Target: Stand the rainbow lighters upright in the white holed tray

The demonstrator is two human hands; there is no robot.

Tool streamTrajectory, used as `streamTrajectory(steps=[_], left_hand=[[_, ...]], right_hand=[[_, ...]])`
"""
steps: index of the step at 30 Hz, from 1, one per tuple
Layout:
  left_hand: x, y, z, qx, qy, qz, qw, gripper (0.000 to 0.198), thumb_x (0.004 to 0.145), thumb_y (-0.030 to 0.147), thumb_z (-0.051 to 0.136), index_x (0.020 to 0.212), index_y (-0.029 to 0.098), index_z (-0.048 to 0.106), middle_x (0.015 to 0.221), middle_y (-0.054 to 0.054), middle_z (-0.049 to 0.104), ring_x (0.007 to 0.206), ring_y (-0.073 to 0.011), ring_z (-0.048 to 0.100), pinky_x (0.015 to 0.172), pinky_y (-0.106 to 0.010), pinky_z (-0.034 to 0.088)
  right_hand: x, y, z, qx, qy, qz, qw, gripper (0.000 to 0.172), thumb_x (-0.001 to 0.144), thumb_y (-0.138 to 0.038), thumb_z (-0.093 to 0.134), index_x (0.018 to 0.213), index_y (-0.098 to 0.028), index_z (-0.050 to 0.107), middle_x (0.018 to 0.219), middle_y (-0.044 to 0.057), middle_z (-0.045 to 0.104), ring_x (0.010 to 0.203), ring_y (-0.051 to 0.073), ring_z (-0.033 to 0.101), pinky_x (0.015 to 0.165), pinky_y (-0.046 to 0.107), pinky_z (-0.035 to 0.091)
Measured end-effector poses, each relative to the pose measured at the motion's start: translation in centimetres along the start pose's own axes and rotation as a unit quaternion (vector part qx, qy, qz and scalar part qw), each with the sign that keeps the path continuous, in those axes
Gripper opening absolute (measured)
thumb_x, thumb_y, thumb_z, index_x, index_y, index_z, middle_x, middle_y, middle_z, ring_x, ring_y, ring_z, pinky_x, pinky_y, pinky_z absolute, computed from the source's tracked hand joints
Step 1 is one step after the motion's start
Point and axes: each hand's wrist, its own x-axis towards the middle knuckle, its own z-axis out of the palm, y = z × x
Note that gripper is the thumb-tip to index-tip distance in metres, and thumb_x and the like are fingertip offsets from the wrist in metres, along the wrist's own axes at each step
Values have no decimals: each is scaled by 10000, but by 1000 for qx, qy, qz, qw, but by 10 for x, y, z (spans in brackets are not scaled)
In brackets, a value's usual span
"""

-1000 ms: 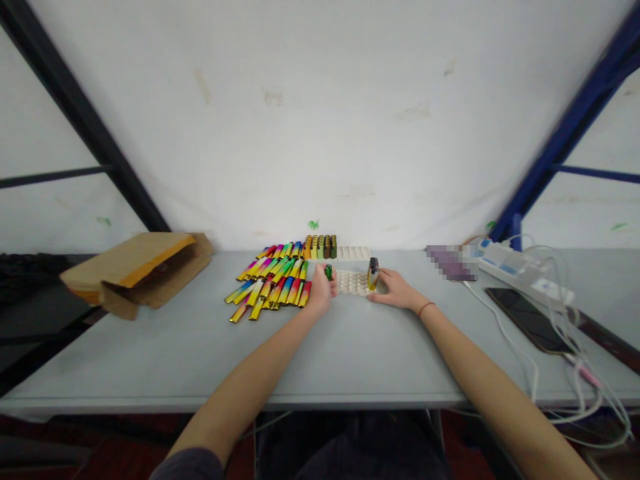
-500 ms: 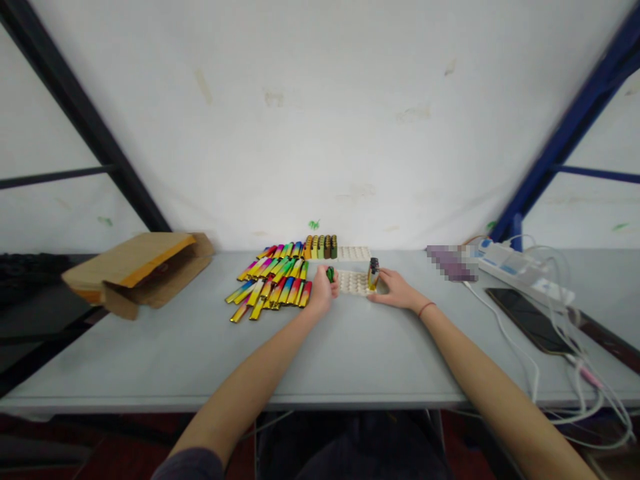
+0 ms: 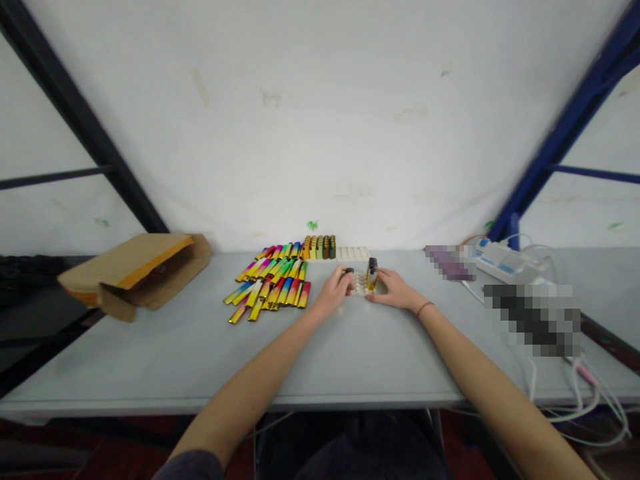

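My left hand [image 3: 334, 290] is closed on a lighter [image 3: 349, 271], whose dark top shows above the fingers; they hide the rest of it. It is over the left part of a white tray [image 3: 359, 285] with rows of holes. A row of upright lighters [image 3: 371, 274] with dark tops stands at the tray's right end. Around that end is my right hand [image 3: 395, 289], thumb low at the front corner and fingers beside the upright row. Several shiny, rainbow-coloured lighters [image 3: 270, 293] lie in loose rows left of my left hand.
Behind, a second white tray [image 3: 354, 253] holds upright gold and green lighters [image 3: 320, 247] in its left part. An open cardboard box [image 3: 135, 267] lies at the left. On the right are a power strip [image 3: 505, 260], white cables [image 3: 580, 393] and two pixelated areas.
My left hand has moved right with the lighter, from beside the front tray's left edge to over its holes. My right hand stays at the tray's right end.
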Motion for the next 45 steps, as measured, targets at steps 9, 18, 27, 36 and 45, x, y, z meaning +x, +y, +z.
streamTrajectory(steps=[9,18,27,36,45], left_hand=[[0,-6,9,132,-52,125,982,299,926,354,587,1140,193,721,1097,-97,669,975,-201,634,841,-311,537],[3,-11,17,193,-88,142,967,300,951,314,572,1204,217,700,1103,-89,696,1031,-220,638,922,-343,527],[-1,2,19,382,-73,175,904,319,1001,280,500,1291,252,629,1203,-65,710,1132,-223,637,1043,-381,453],[-10,56,-50,675,45,-72,733,293,964,268,494,1046,197,766,1241,-168,689,1239,-377,513,976,-522,400],[-2,57,-69,687,-25,-182,703,273,872,324,627,1052,176,768,1196,-194,725,1234,-402,552,997,-549,376]], right_hand=[[0,0,1,-8,-6,-1,1000,580,812,-565,704,1217,-152,650,1286,187,662,1175,356,625,1031,488,475],[0,-1,0,14,-6,-6,1000,551,818,-540,700,1216,-163,648,1278,174,666,1174,351,624,1040,495,464],[0,0,1,20,14,-8,1000,613,780,-539,756,1273,-194,643,1269,153,683,1149,355,643,1019,494,483],[-2,1,2,1,-1,7,1000,765,811,-632,688,1356,-103,599,1354,231,624,1217,402,601,1075,546,450],[-2,2,2,-4,-6,13,1000,785,809,-641,691,1379,-110,589,1385,222,610,1245,398,591,1091,529,443]])
